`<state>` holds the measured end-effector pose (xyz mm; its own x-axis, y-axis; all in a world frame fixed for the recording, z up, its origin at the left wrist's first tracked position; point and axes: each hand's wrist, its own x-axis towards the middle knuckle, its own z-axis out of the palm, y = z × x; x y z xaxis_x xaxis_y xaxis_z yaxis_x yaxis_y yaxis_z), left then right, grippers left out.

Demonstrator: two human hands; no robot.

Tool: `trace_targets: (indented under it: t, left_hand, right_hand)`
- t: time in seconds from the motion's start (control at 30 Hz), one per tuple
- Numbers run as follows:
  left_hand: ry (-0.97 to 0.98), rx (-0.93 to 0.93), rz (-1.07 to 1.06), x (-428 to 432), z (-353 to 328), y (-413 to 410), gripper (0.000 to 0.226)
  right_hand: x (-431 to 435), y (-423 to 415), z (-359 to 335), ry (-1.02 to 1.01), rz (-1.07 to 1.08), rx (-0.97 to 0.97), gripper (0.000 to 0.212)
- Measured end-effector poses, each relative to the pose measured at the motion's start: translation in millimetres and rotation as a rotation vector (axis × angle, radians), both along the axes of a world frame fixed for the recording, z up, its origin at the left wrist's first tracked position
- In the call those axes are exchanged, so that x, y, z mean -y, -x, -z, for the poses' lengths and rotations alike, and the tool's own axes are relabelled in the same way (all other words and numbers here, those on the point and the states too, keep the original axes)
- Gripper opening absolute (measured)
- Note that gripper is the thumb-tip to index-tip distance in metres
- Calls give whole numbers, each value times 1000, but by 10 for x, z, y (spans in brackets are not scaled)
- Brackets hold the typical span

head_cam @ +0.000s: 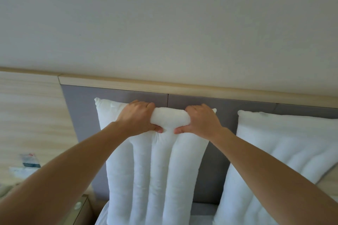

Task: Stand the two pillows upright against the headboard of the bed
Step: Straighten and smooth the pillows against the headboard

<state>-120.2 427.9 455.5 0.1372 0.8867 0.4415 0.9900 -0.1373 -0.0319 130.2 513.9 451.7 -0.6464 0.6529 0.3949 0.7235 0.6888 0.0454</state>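
Grip first: left hand (137,117) and right hand (201,118) both clamped on the top edge of the left pillow (155,166), fingers curled over the back of the edge, thumbs pressed into the front. Thumb tips near each other at mid-pillow, not touching. Fabric between the two hands bunched into a fat roll; creases run down from the thumbs. Both forearms bare, reaching in from the bottom corners of the view.

Left pillow: white, quilted in long vertical channels, standing upright on its short end, back against the grey padded headboard (215,160). Top left corner sticks up free beside the left hand; top right corner peeks out just past the right hand. Lower end sits on the bed, white sheet (102,215) showing at its base.

Right pillow (278,151): white, same quilting, also up against the headboard, tilted a bit, partly cut off by the frame edge. Gap of bare headboard between the two pillows, not touching.

Headboard: grey panels with a vertical seam above the hands, light wood rail (164,86) along the top, plain wall (164,23) above. Light wood panel (31,115) to the left. Nightstand (80,210) at bottom left, glass-like top; blurred small items (29,160) behind it, cannot tell what.
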Motion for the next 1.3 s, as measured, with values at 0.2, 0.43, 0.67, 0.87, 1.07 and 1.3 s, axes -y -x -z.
trace_targets:
  t: [0.2, 0.43, 0.67, 0.87, 1.07, 1.3]
  left_hand:
    - [4, 9, 46, -15, -309, -157, 75]
    - [85, 52, 5, -260, -195, -430, 79]
    - [65, 42, 34, -406, -27, -477, 91]
    - [89, -95, 108, -403, -74, -506, 113]
    - [-72, -137, 238, -488, -280, -1248, 124]
    - [-10, -109, 412, -921, -295, -2618, 113]
  right_hand:
    - [-24, -214, -315, -11, -40, -52, 76]
    - [-203, -462, -300, -12, -9, 1, 79]
    - [-268, -616, -101, -3, 54, 97, 103]
    - [-189, -709, -181, -31, 31, 97, 109]
    - [-140, -1423, -513, -24, 34, -96, 115]
    - [-268, -2857, -575, 22, 292, -103, 118]
